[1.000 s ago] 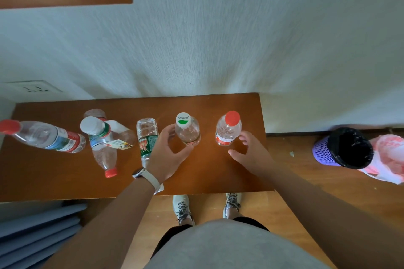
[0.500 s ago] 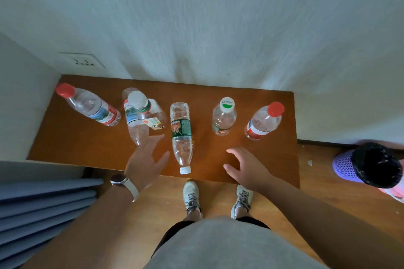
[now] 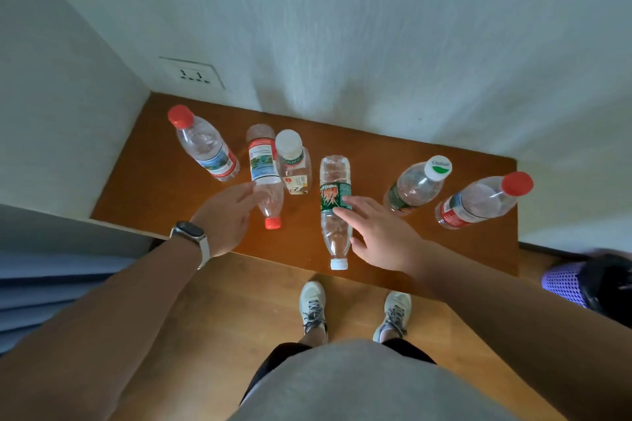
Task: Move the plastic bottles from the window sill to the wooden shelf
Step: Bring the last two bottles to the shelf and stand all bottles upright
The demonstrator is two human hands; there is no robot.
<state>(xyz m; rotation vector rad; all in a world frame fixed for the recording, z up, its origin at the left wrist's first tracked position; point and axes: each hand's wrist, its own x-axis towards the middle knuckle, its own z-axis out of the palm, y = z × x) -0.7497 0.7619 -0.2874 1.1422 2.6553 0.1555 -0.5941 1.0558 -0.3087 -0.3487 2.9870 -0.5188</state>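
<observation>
Plastic bottles, six, clear, all on the wooden shelf against the white wall. From left: red-capped bottle, upright; blue-labelled bottle, lying, red cap toward the person; white-capped bottle, upright, just beside it; green-labelled bottle, lying, white cap at the shelf's near edge; green-and-white-capped bottle, upright; second red-capped bottle, upright, near the right end. Left hand, watch on wrist: fingers straight, tips touching the blue-labelled bottle. Right hand: fingers spread, index tip on the green label, thumb beside the bottle's shoulder, not closed round it. Wall socket above the left corner; purple bin on the floor, right.
</observation>
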